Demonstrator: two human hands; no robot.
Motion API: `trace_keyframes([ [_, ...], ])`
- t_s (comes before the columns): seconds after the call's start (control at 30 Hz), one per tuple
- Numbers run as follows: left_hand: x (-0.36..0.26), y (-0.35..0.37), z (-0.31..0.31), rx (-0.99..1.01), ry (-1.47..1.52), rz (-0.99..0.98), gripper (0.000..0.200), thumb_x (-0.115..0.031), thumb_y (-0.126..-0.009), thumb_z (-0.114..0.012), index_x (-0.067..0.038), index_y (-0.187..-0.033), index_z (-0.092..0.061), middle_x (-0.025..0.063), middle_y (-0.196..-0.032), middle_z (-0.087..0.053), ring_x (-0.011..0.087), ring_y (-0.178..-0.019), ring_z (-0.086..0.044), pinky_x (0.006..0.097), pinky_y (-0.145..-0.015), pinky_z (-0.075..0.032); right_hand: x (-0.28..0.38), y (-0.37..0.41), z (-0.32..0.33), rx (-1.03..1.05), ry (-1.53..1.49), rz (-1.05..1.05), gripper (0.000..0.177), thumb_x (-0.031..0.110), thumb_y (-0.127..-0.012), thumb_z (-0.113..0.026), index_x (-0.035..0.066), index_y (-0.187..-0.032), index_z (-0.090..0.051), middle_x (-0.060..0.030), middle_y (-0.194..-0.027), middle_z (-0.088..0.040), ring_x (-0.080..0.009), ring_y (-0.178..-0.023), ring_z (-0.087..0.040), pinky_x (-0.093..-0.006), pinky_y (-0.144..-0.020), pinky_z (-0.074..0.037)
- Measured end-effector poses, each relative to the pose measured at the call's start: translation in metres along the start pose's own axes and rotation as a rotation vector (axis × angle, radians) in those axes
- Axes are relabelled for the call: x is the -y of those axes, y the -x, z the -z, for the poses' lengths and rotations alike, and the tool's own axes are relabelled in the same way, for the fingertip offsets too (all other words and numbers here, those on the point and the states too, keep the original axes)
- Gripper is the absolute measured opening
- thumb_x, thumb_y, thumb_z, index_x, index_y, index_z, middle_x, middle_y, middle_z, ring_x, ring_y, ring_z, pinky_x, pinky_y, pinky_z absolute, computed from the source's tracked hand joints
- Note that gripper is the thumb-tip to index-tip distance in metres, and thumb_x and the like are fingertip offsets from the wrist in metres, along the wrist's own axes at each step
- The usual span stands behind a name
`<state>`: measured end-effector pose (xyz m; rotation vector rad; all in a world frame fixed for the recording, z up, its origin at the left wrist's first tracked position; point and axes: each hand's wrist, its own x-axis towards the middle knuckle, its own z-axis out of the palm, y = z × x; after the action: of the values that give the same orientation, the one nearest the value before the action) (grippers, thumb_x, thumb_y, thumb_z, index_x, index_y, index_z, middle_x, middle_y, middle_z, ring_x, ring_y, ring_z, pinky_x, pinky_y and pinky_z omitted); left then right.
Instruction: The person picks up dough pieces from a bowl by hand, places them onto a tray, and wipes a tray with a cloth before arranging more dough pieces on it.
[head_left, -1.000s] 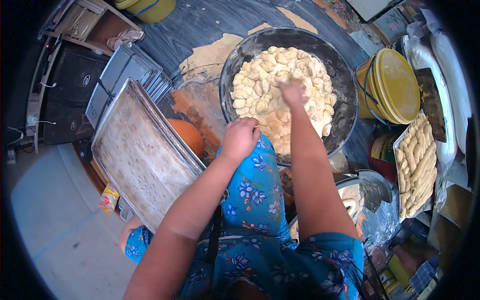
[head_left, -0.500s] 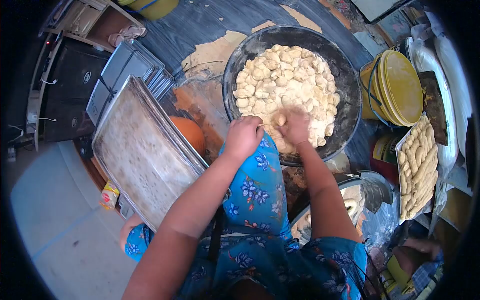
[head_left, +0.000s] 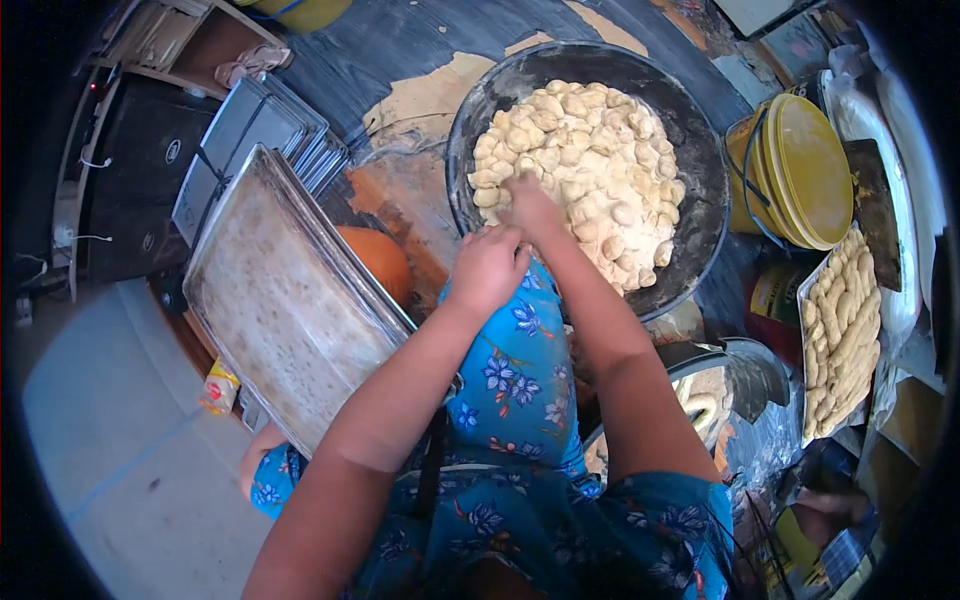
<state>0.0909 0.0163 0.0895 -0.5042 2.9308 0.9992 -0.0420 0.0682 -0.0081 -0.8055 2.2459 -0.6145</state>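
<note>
A wide dark pan (head_left: 700, 235) on the floor holds a heap of pale dough pieces (head_left: 600, 165). My right hand (head_left: 527, 202) reaches into the near left side of the heap, its fingers down among the pieces and blurred. My left hand (head_left: 487, 268) is closed in a fist and rests on my knee, which is covered in blue flowered cloth (head_left: 515, 370), just at the pan's near rim. Nothing shows inside the fist.
A large floured metal tray (head_left: 285, 300) leans at my left over an orange round thing (head_left: 375, 258), with a stack of trays (head_left: 250, 135) behind. Right of the pan are yellow lidded buckets (head_left: 805, 170) and a tray of rolled dough sticks (head_left: 840, 330).
My right hand came back from the far middle of the heap to its near edge, then shifted left to the near left side. The left fist stayed on my knee.
</note>
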Motion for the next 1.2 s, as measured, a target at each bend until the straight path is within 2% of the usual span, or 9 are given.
trace_keyframes([
  [0.13, -0.002, 0.0, 0.003, 0.006, -0.007, 0.017, 0.021, -0.019, -0.084, -0.059, -0.005, -0.099, -0.066, 0.0143, -0.099, -0.065, 0.032, -0.1, -0.059, 0.044, -0.088, -0.043, -0.032, -0.064, 0.028, -0.615, -0.005, -0.056, 0.059, 0.037, -0.076, -0.069, 0.013, -0.128, -0.055, -0.0188, -0.144, -0.038, -0.0333, -0.131, -0.04, -0.0553, -0.104, -0.034],
  [0.23, -0.002, -0.002, 0.002, 0.007, -0.006, 0.013, 0.021, -0.019, -0.084, -0.059, -0.005, -0.099, -0.066, 0.0142, -0.099, -0.066, 0.0321, -0.1, -0.059, 0.0437, -0.088, -0.043, -0.051, -0.082, 0.029, -0.625, 0.005, -0.339, 0.068, 0.051, -0.075, -0.069, 0.018, -0.132, -0.054, -0.0194, -0.15, -0.031, -0.0376, -0.139, -0.028, -0.0588, -0.108, -0.028],
  [0.37, 0.0, -0.002, -0.001, -0.021, -0.001, 0.003, 0.022, -0.019, -0.084, -0.06, -0.005, -0.099, -0.066, 0.0142, -0.099, -0.066, 0.0323, -0.099, -0.059, 0.0434, -0.089, -0.043, -0.046, -0.056, 0.008, -0.154, 0.292, -0.015, 0.071, 0.059, -0.073, -0.067, 0.025, -0.134, -0.053, -0.0182, -0.155, -0.022, -0.0425, -0.142, -0.018, -0.0622, -0.109, -0.025],
  [0.53, -0.001, -0.001, 0.0, 0.009, 0.007, 0.014, 0.022, -0.019, -0.084, -0.06, -0.005, -0.099, -0.066, 0.014, -0.099, -0.066, 0.0321, -0.099, -0.059, 0.0439, -0.088, -0.043, -0.026, 0.015, 0.017, 0.346, 0.595, 0.37, 0.055, 0.045, -0.071, -0.074, 0.021, -0.12, -0.064, -0.0155, -0.139, -0.044, -0.0387, -0.135, -0.032, -0.05, -0.104, -0.039],
  [0.63, -0.002, -0.002, 0.002, 0.012, -0.012, 0.009, 0.022, -0.02, -0.085, -0.06, -0.005, -0.099, -0.066, 0.0139, -0.099, -0.066, 0.0319, -0.099, -0.059, 0.0441, -0.088, -0.042, -0.052, -0.01, 0.031, 0.61, 0.04, 0.433, 0.055, 0.043, -0.072, -0.074, 0.018, -0.12, -0.064, -0.0161, -0.137, -0.045, -0.038, -0.13, -0.039, -0.0448, -0.103, -0.04],
  [0.83, -0.003, -0.002, 0.002, 0.028, -0.011, 0.016, 0.022, -0.021, -0.085, -0.059, -0.005, -0.098, -0.066, 0.0146, -0.099, -0.065, 0.0324, -0.1, -0.059, 0.0441, -0.089, -0.042, -0.077, -0.076, 0.035, -0.416, -0.161, 0.01, 0.075, 0.053, -0.071, -0.073, 0.021, -0.135, -0.053, -0.0254, -0.148, -0.029, -0.041, -0.135, -0.032, -0.0491, -0.108, -0.034],
  [1.0, 0.0, -0.002, 0.0, 0.01, -0.039, 0.012, 0.021, -0.02, -0.085, -0.059, -0.004, -0.098, -0.065, 0.0151, -0.099, -0.065, 0.0327, -0.099, -0.059, 0.0445, -0.088, -0.043, 0.016, -0.05, -0.019, -0.116, 0.331, -0.034, 0.081, 0.058, -0.073, -0.069, 0.033, -0.144, -0.038, -0.0241, -0.15, -0.026, -0.0397, -0.138, -0.029, -0.0647, -0.104, -0.028],
  [1.1, -0.002, -0.004, -0.002, 0.006, -0.012, 0.005, 0.021, -0.02, -0.085, -0.059, -0.004, -0.098, -0.065, 0.0148, -0.099, -0.065, 0.0327, -0.099, -0.059, 0.0448, -0.087, -0.043, -0.016, -0.032, -0.026, 0.048, 0.439, 0.288, 0.076, 0.058, -0.075, -0.067, 0.033, -0.142, -0.041, -0.0204, -0.147, -0.033, -0.0375, -0.133, -0.035, -0.0594, -0.104, -0.031],
  [1.2, -0.003, -0.003, 0.003, 0.004, -0.015, 0.019, 0.021, -0.02, -0.084, -0.06, -0.005, -0.099, -0.065, 0.0145, -0.099, -0.065, 0.0325, -0.098, -0.059, 0.045, -0.087, -0.044, -0.033, 0.009, -0.006, 0.099, 0.432, 0.226, 0.073, 0.058, -0.077, -0.066, 0.032, -0.141, -0.043, -0.0172, -0.142, -0.038, -0.0348, -0.129, -0.039, -0.0554, -0.102, -0.034],
])
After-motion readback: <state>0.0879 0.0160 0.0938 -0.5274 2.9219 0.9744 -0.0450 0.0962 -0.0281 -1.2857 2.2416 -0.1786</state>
